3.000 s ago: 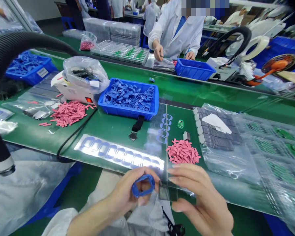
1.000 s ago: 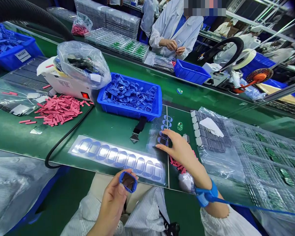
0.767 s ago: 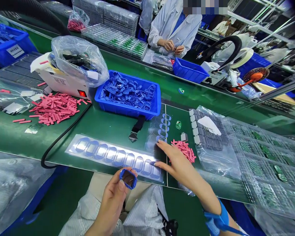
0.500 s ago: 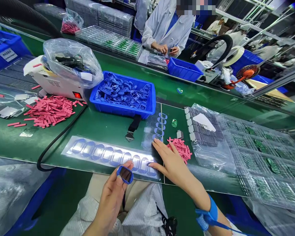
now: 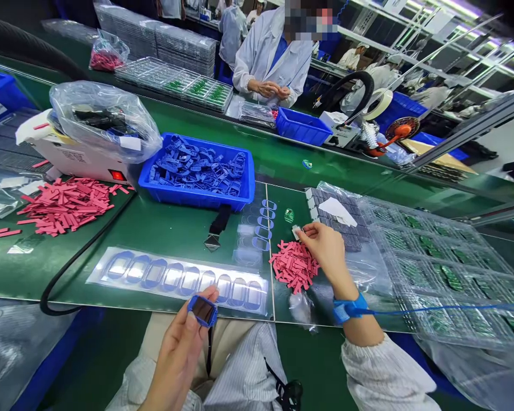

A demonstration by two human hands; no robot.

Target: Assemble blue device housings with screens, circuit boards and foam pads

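My left hand (image 5: pixel 180 337) grips a blue plastic frame with a dark rectangular display (image 5: pixel 203 311) in it, held just above the table's near edge. My right hand (image 5: pixel 323 248) is over the table with thumb and fingertips closed on small silvery-white rectangular pieces (image 5: pixel 297 232); whether one or more are pinched I cannot tell. Just below that hand lies a heap of pink strips (image 5: pixel 294 265). A sheet of blue-rimmed oval stickers (image 5: pixel 177 278) stretches beyond my left hand. Further off is a second, partly used sticker sheet (image 5: pixel 257 234). A small green circuit board (image 5: pixel 288 215) lies beyond my right fingertips.
A blue bin (image 5: pixel 197 194) of blue frames stands behind the sticker sheet, beside a bagged machine (image 5: pixel 81 154). Another pink heap (image 5: pixel 68 205) and a black cable (image 5: pixel 89 245) lie left. Clear trays (image 5: pixel 445 268) with green boards fill the right. A co-worker (image 5: pixel 274 63) sits opposite.
My right hand has left the sticker sheets and moved right and away, over the pink strips to the silvery pieces. My left hand still holds the blue frame. The view has shifted slightly.
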